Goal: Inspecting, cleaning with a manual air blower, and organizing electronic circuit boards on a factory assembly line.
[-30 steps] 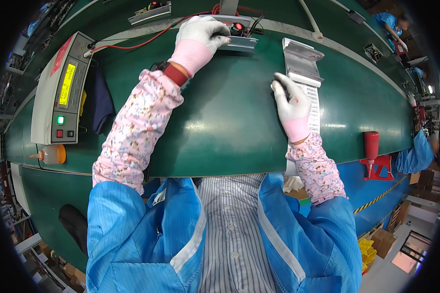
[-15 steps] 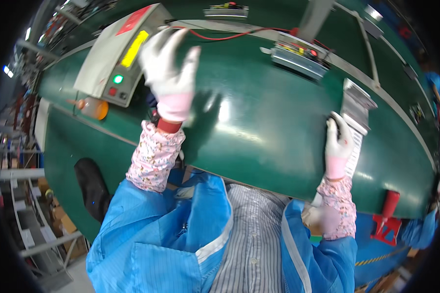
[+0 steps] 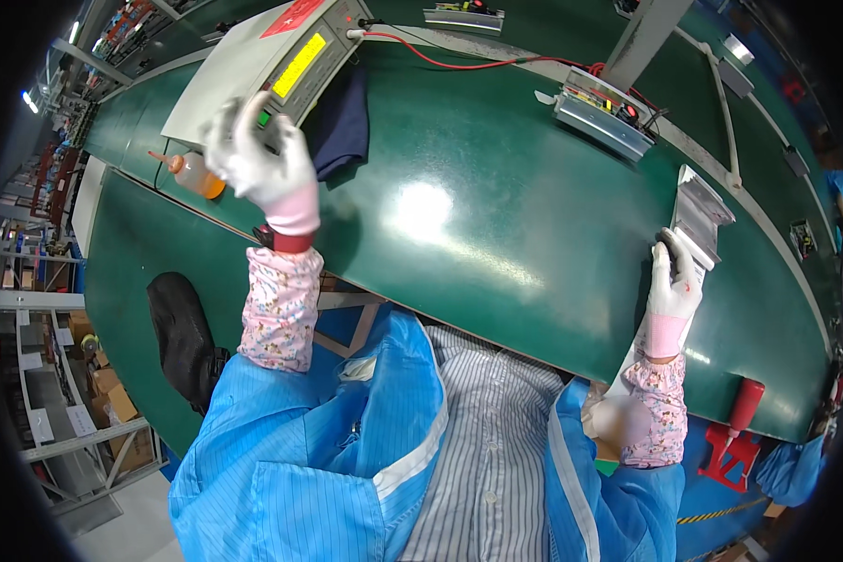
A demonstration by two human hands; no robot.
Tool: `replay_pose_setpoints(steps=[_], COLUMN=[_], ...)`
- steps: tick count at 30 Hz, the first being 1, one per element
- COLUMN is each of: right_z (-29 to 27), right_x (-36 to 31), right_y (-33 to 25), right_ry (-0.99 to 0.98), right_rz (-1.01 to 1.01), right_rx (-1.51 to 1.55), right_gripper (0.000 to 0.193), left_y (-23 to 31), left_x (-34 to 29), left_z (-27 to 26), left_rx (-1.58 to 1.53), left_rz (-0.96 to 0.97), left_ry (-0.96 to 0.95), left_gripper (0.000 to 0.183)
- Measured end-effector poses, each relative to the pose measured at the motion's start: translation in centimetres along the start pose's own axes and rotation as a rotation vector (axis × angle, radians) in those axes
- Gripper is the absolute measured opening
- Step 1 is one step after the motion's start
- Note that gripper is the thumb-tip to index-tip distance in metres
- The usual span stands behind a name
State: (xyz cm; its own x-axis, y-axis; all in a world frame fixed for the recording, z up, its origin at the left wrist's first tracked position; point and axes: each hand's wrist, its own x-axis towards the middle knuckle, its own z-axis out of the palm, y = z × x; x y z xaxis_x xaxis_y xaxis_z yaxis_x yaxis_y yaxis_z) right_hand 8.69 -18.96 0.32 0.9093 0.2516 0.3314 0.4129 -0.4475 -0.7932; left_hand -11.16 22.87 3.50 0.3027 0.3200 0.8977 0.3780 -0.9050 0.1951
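My left hand (image 3: 264,169), in a white glove with a pink cuff, is raised with its fingers apart. It is in front of the lower panel of a beige bench instrument (image 3: 244,70) with a lit yellow display, and partly covers the panel's green button. Whether a fingertip touches the panel cannot be made out. My right hand (image 3: 674,290), also gloved, is low over the bench with its fingers curled together. Just beyond those fingertips sits a silver metal housing (image 3: 701,220). A pale strip lies under that hand and wrist. Whatever the right fingers hold is too small to name.
A bottle of orange liquid (image 3: 197,176) and dark blue cloth (image 3: 345,122) are beside the instrument. Red cable (image 3: 459,66) runs to a metal unit with exposed components (image 3: 604,117). A black object (image 3: 180,328) lies left; a red-handled tool (image 3: 746,407) hangs at the right edge.
My left hand has come down and to the left, from the display's side to the lower panel. The green light is now mostly covered. My right hand stays by the housing; the whole view has shifted slightly.
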Motion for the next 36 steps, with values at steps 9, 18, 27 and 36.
replay_pose_setpoints(steps=[9,18,27,36], right_z=[-8.2,-13.2,-9.9,-12.4], right_x=[-4.7,-14.7,-14.3,-11.8], right_y=[0.5,-0.6,-1.6,0.1], right_ry=[0.159,0.105,0.402,0.185], right_rz=[0.042,0.531,0.588,0.498], right_rx=[-0.112,-0.585,0.424,0.381], right_gripper=[0.030,0.051,0.061,0.051], left_y=[-1.1,11.7,28.0,33.4], left_x=[-4.5,-2.6,-4.8,-9.7], left_z=[2.4,1.7,0.5,3.6], left_rx=[0.123,-0.609,-1.328,-1.790], left_rz=[0.108,-0.044,-0.418,-0.670], left_ry=[-0.631,-0.789,-2.050,-1.805], left_gripper=[0.031,0.024,0.049,0.042])
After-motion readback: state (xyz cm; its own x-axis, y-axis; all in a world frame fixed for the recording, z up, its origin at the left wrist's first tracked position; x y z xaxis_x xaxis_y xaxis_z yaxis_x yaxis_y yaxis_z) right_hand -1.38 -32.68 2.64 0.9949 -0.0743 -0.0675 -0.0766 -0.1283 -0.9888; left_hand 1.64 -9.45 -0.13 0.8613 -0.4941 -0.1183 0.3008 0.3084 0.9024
